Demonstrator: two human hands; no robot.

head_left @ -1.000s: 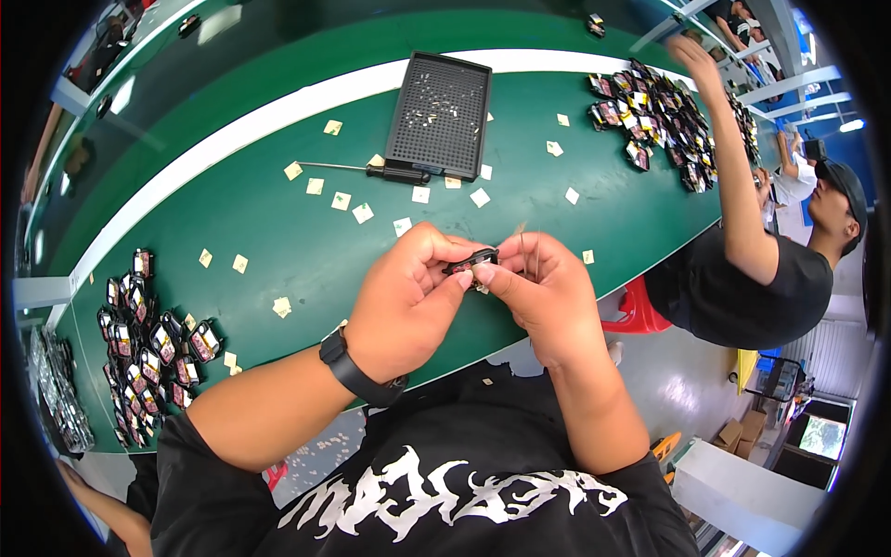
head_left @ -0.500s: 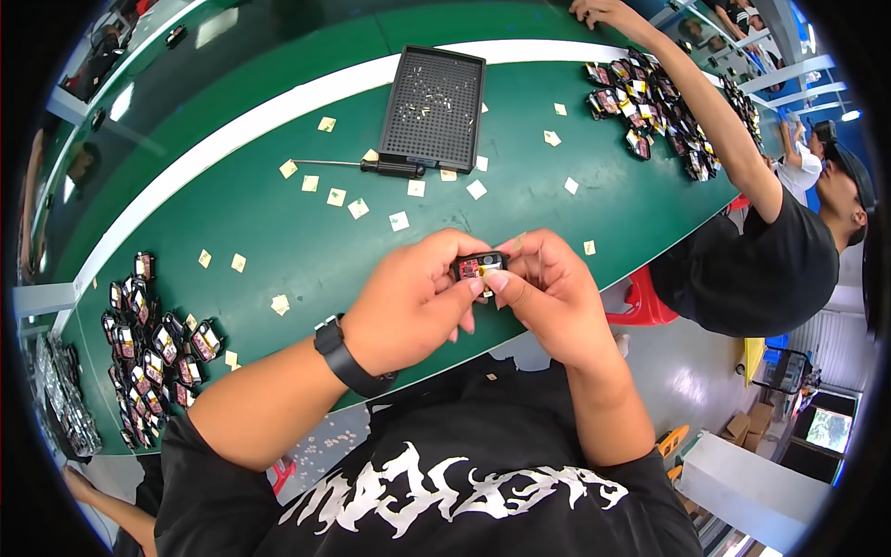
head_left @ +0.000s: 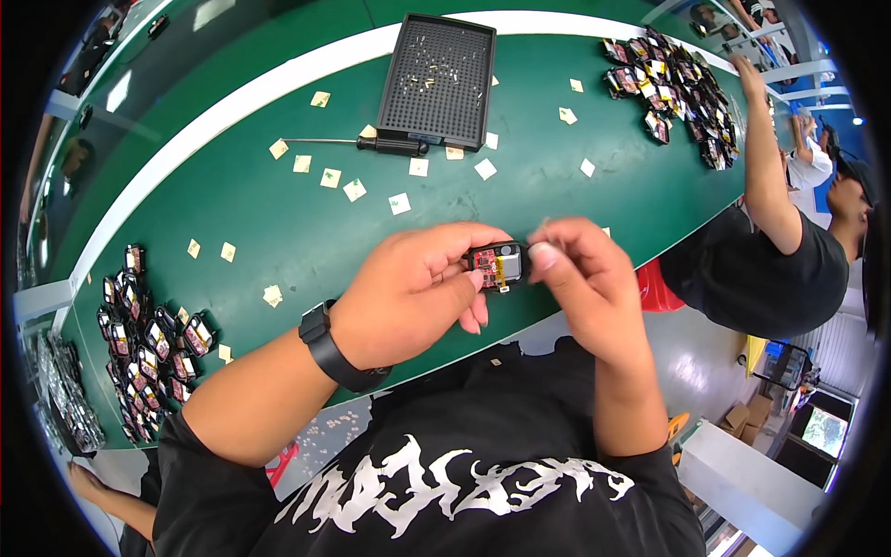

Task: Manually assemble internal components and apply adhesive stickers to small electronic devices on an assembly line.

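My left hand, with a black watch on its wrist, grips a small open black device housing by its left end. Inside the housing show a red circuit board, a silver battery-like block and a strip of yellow tape. Just off the housing's right end is my right hand, thumb and forefinger pinched together and slightly blurred. Whatever the pinch may hold is too small or smeared to name. Both hands are above the green table near its front edge.
A black perforated tray with tiny metal pieces stands ahead, a screwdriver before it. Small pale square stickers are scattered about. Piles of similar devices lie left and far right. A co-worker sits at the right.
My right hand has moved right, off the housing, which it was touching before. The housing's inside now shows more fully. The co-worker's arm has swung to the right.
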